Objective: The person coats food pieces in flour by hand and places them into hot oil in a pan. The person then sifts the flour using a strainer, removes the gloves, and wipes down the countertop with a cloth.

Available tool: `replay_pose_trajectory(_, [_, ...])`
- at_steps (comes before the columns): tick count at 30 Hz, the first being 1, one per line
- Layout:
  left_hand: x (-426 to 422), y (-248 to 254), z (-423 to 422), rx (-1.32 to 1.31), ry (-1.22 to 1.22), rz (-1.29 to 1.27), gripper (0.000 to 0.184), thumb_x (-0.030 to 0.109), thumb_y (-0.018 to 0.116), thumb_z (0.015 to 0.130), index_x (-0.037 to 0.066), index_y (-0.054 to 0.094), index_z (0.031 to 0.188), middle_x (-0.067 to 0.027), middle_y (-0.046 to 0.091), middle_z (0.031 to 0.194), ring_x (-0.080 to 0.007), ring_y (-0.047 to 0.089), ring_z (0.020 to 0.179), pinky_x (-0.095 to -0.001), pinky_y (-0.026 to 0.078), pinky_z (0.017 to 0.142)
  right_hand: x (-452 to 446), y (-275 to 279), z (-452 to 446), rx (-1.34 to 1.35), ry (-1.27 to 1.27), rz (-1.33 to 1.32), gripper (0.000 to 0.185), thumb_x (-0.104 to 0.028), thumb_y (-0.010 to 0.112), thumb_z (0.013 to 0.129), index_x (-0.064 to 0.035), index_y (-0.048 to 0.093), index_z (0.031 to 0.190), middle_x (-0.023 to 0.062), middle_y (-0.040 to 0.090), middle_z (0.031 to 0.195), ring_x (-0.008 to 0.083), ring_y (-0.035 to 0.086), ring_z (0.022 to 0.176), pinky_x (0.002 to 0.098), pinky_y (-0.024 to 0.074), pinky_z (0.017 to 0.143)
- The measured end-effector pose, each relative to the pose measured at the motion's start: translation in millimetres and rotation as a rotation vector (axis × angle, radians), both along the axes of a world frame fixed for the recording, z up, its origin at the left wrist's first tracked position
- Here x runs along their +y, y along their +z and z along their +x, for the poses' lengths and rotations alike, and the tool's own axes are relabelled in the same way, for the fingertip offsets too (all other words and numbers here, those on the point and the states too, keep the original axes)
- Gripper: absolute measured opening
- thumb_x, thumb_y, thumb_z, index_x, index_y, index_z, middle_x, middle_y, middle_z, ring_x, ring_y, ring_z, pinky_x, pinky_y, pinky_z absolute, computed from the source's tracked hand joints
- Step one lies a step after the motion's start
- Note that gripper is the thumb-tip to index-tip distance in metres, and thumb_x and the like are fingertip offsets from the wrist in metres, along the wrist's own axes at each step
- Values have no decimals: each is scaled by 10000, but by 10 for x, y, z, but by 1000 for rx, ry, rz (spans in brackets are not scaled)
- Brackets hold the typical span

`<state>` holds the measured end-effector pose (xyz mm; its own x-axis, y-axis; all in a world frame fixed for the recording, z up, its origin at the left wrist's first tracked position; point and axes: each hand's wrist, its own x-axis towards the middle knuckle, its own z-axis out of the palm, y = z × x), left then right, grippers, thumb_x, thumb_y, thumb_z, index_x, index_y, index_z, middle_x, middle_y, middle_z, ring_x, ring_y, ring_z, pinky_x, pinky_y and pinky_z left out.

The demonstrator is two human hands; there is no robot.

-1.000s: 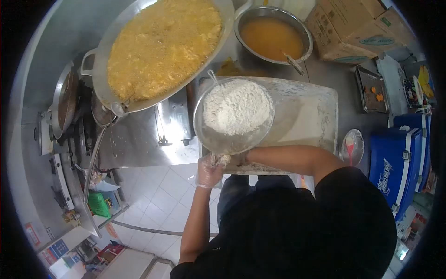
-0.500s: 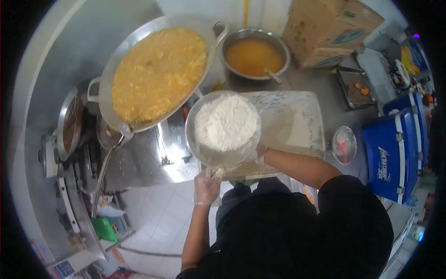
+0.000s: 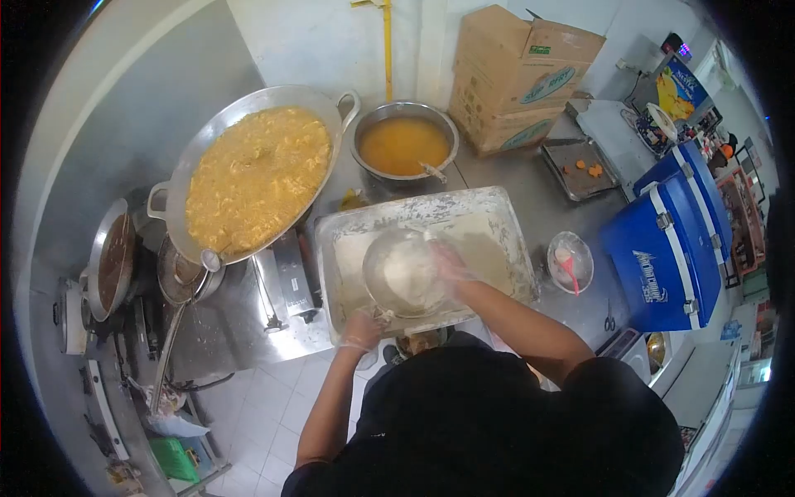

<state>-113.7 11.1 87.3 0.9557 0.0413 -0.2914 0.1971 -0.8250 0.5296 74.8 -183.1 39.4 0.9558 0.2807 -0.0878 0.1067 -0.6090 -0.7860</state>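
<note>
A round sieve (image 3: 377, 263) with white flour (image 3: 409, 273) in it is over a large flour-dusted tray (image 3: 517, 240). At the sieve's lower left edge, my gloved left hand (image 3: 362, 330) is closed round its handle end, where some doughy flour clings. My right hand (image 3: 447, 267) is at the sieve's right side, smeared by motion, so its fingers cannot be made out. Pale flour lies across the floor of the tray around the sieve.
A big pan of bubbling oil with frying food (image 3: 257, 178) stands at the left, with a long-handled ladle (image 3: 168, 348) beside it. Behind the tray are a bowl of orange liquid (image 3: 403, 145) and cardboard boxes (image 3: 517, 79). Rightward are a small bowl (image 3: 571, 263), scissors (image 3: 610, 315) and blue coolers (image 3: 662, 248).
The camera view has tilted up, showing more wall. The sieve is now lower over the tray, with less flour visible in it. My right hand has moved up along its right side.
</note>
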Motion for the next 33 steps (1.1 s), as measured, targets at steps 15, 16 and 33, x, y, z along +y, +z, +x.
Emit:
replay_pose_trajectory(15, [340,-268,-321,-324,388,-512,100,79,636,838,21,666,913,-22,638,740,-122,597,669,-297,487,598,-183,-1029,-50,437,1128,-888,558,-351,505,846,-2,589,1273,271,534,1336,377,542,1202,468,410,1033])
replay_pose_trajectory(16, [330,-259,-328,-217,487,-531,102,60,641,821,8,667,905,-42,654,762,-132,600,679,-307,487,603,-137,-1851,-358,296,891,-548,630,-416,476,885,8,509,1350,237,501,1388,367,500,1249,463,388,1064])
replay_pose_trajectory(33, [187,-43,-279,-303,598,-634,200,175,666,854,-22,671,892,-61,696,846,-145,630,740,-301,499,657,230,-795,642,122,368,-679,545,-433,529,925,-28,547,1290,202,628,1214,321,601,1123,478,488,937])
